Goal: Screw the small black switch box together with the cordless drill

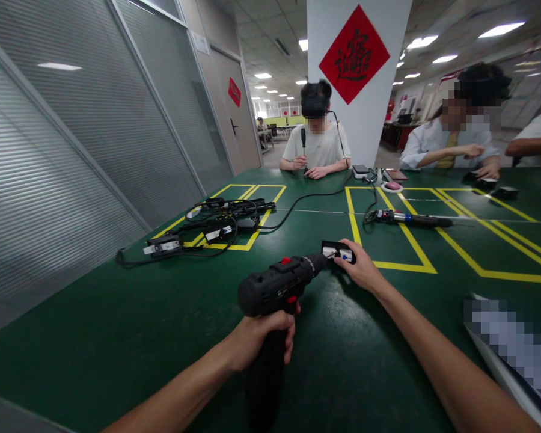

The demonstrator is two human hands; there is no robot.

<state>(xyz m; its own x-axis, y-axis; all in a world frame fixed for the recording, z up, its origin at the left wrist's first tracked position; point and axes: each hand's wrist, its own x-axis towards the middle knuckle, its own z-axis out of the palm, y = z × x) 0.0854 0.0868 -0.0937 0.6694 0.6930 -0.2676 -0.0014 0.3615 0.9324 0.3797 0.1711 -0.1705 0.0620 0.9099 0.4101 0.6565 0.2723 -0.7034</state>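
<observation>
My left hand (264,338) is wrapped round the grip of a black power drill (275,285) with red buttons. The drill points right and away, its chuck end close against a small black box (340,252) with a white inner face and a bit of blue. Whether the bit touches the box cannot be made out. My right hand (360,264) pinches that box at its right end, thumb on the near face and fingers on top. Both hands are above the green table (171,337).
Black devices with cables (225,222) lie at the left in yellow-taped outlines. A long tool (406,219) lies at the right, with a pink-and-white round item (392,187) behind it. A white-edged object (509,355) is near right. People in headsets sit across the table.
</observation>
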